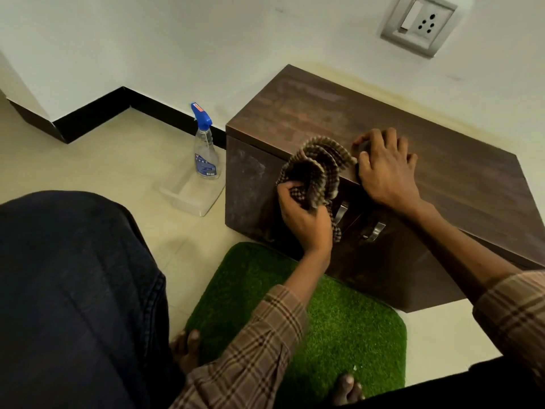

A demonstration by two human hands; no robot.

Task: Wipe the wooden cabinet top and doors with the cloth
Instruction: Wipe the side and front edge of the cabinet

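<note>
A low dark wooden cabinet (427, 149) stands against the white wall, its top facing me and its two doors with metal handles (342, 212) on the near side. My left hand (303, 219) is shut on a bunched brown checked cloth (320, 169), held against the upper edge of the left door. My right hand (386, 169) lies palm down on the front edge of the cabinet top, fingers spread, touching the cloth's right side.
A clear spray bottle (205, 149) with a blue trigger stands on the tiled floor left of the cabinet, beside a clear plastic tray (191, 193). A green grass mat (324, 326) lies under my bare feet. My dark-trousered knee fills the lower left. A wall socket (418, 23) sits above.
</note>
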